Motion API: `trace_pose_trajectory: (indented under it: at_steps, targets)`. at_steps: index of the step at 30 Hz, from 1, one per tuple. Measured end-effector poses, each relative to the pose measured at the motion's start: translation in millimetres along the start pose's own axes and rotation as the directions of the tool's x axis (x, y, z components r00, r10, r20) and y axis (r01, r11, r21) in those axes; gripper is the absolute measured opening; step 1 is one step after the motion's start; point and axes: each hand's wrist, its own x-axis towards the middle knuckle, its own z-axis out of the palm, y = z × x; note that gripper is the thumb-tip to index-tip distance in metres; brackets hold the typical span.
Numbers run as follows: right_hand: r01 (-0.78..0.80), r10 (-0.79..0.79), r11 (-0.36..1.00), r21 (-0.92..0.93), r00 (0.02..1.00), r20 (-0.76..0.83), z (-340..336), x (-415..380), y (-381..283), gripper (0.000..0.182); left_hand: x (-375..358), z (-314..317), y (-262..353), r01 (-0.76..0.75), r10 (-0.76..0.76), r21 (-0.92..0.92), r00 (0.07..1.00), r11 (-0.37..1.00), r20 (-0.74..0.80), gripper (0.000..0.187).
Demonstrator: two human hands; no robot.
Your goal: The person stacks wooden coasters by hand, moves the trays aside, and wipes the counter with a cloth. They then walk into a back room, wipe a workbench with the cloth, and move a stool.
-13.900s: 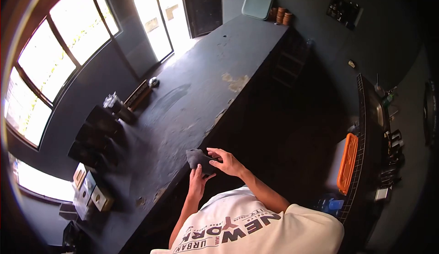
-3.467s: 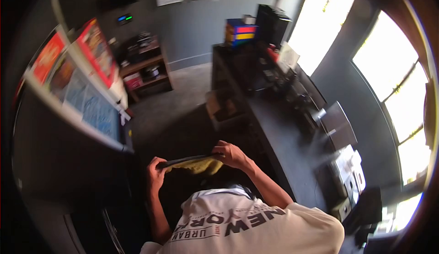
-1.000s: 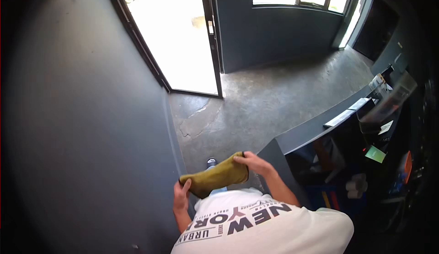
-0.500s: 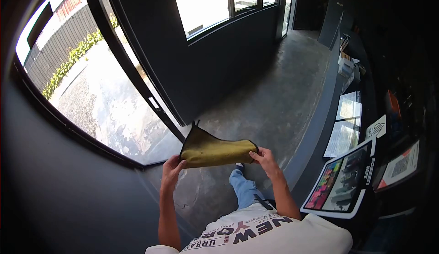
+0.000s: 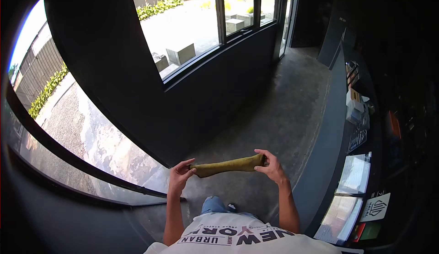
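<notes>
A yellow-olive cloth (image 5: 227, 165) with dark edging is stretched between my two hands, folded into a narrow strip above the floor. My left hand (image 5: 179, 177) pinches its left end between thumb and fingers. At the other end, my right hand (image 5: 271, 168) grips the cloth with the thumb below and the fingers on top. Both forearms reach forward from my white printed T-shirt (image 5: 233, 235).
A dark counter (image 5: 318, 162) runs along the right, carrying printed sheets (image 5: 354, 174), a white sign (image 5: 377, 207) and small boxes (image 5: 355, 99). Ahead is a dark wall with windows (image 5: 183, 21). Glass (image 5: 105, 181) stands at left; concrete floor (image 5: 292, 98) stretches forward.
The cloth has gone from a wider piece with a raised corner to a narrow folded strip. My view has shifted: the windows show more, and the large display on the counter has left view.
</notes>
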Motion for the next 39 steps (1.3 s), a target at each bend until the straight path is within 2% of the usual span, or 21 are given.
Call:
trace_pose_trajectory:
  at_steps: [2,7,8,11,12,14,17,20,24,27,29,31,35,36,38,39]
  targets:
    - [0.046,-0.048,0.996,-0.074,0.998,-0.028,-25.3,43.9,-3.2,0.067,56.0,17.0,3.6,-0.002,0.002,0.002,0.999,1.000,0.042,0.045]
    - [-0.024,-0.015,0.961,-0.275,0.990,-0.140,-90.4,141.5,31.8,0.065,193.3,66.3,-18.9,0.059,-0.066,0.048,0.986,0.997,0.154,0.042]
    - [-0.042,-0.008,0.952,-0.303,0.987,-0.163,-106.7,163.5,43.6,0.066,225.6,85.7,-19.1,0.040,-0.040,0.003,0.985,0.999,0.165,0.039]
    - [-0.124,0.027,0.916,-0.381,0.968,-0.249,-159.7,229.5,58.7,0.063,345.0,129.6,-36.1,0.094,-0.115,0.089,0.959,0.992,0.258,0.035]
    - [-0.126,0.003,0.922,-0.366,0.948,-0.317,-180.7,253.2,74.9,0.059,386.9,152.0,-27.2,0.097,-0.147,0.193,0.953,0.976,0.266,0.035]
    - [-0.187,-0.007,0.908,-0.376,0.888,-0.459,-221.3,294.6,53.1,0.049,475.1,198.3,-22.4,0.067,-0.142,0.229,0.933,0.971,0.330,0.033]
    - [-0.270,-0.016,0.891,-0.365,0.785,-0.619,-290.6,342.7,31.6,0.044,600.0,277.7,-9.2,-0.077,-0.063,0.275,0.882,0.958,0.467,0.032]
    - [-0.333,0.004,0.880,-0.339,0.719,-0.695,-361.0,390.5,34.0,0.042,702.0,373.9,17.0,-0.184,-0.024,0.319,0.834,0.930,0.552,0.028]
    - [-0.287,0.017,0.929,-0.233,0.663,-0.749,-452.0,461.3,85.1,0.042,813.0,481.0,2.7,-0.246,0.019,0.286,0.786,0.926,0.618,0.026]
    - [-0.242,0.017,0.951,-0.193,0.662,-0.749,-525.7,526.6,133.9,0.043,882.0,549.9,-19.7,-0.242,-0.028,0.360,0.795,0.901,0.606,0.029]
    - [-0.217,0.022,0.962,-0.164,0.662,-0.749,-576.8,565.0,166.1,0.045,925.6,586.4,-55.2,-0.206,-0.025,0.321,0.807,0.924,0.591,0.028]
    - [-0.302,0.075,0.933,-0.197,0.696,-0.714,-630.6,598.5,191.0,0.049,951.3,623.2,-64.7,-0.185,-0.082,0.433,0.845,0.882,0.528,0.026]
    - [-0.419,0.251,0.861,-0.287,0.843,-0.476,-743.3,681.1,214.5,0.047,1017.7,694.0,-47.8,-0.145,-0.106,0.519,0.900,0.842,0.424,0.025]
    - [-0.400,0.289,0.887,-0.229,0.870,-0.400,-769.4,704.8,222.5,0.046,1032.0,711.3,-39.2,-0.087,-0.150,0.546,0.915,0.833,0.375,0.025]
    - [-0.389,0.355,0.914,-0.112,0.904,-0.239,-824.4,756.4,229.1,0.044,1066.6,737.5,-39.8,-0.084,-0.136,0.559,0.931,0.825,0.339,0.025]
    - [-0.385,0.347,0.905,-0.179,0.914,-0.210,-851.9,781.5,228.4,0.043,1085.3,751.1,-41.5,-0.086,-0.129,0.566,0.935,0.820,0.330,0.025]
